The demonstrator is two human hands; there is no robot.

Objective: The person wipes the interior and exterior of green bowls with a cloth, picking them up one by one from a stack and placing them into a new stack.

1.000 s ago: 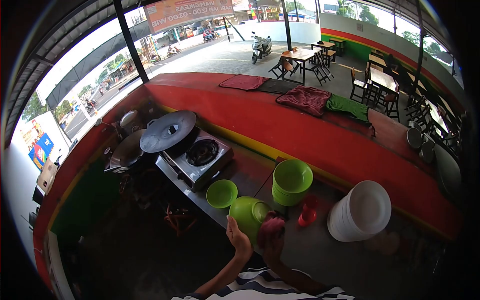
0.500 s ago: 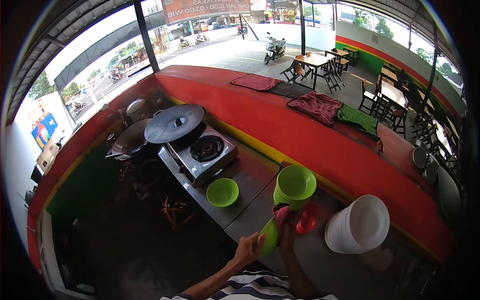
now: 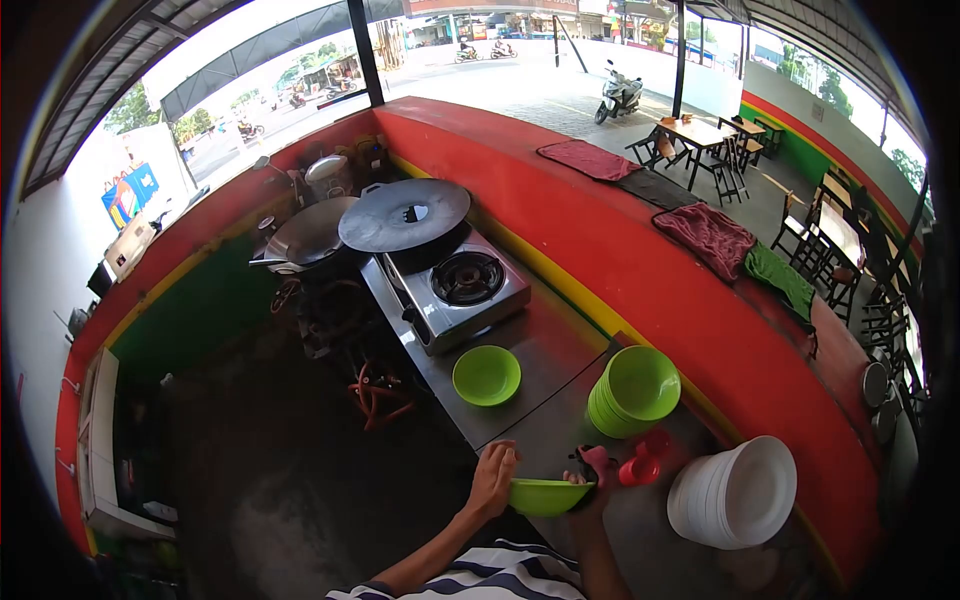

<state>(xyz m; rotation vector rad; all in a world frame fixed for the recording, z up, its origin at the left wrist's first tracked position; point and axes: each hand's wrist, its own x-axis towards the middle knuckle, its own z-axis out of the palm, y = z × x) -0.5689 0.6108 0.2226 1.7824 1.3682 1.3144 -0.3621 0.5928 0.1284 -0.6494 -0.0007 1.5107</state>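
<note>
A green bowl [image 3: 545,498] is held in front of the striped shirt, tilted so that its side shows. My left hand [image 3: 494,478] is closed on its left rim. At the right end of the bowl is my right hand [image 3: 585,492], partly hidden, with a pink and dark cloth [image 3: 597,460] in its grip against the bowl. Beyond the hands a single green bowl [image 3: 486,376] stands on the metal counter [image 3: 545,395]. To its right is a stack of green bowls [image 3: 634,392], with a red plastic item [image 3: 640,466] just below.
A stack of white bowls [image 3: 732,492] stands at the right. Farther back are a gas stove [image 3: 465,290], a large metal lid [image 3: 404,215] and a wok [image 3: 312,235]. The red wall [image 3: 600,255] borders the counter, with cloths [image 3: 705,238] on its ledge.
The view has shifted, so the counter sits farther right and the stove higher. The held bowl has turned from nearly upright to more level, and my left hand has moved up to its left rim.
</note>
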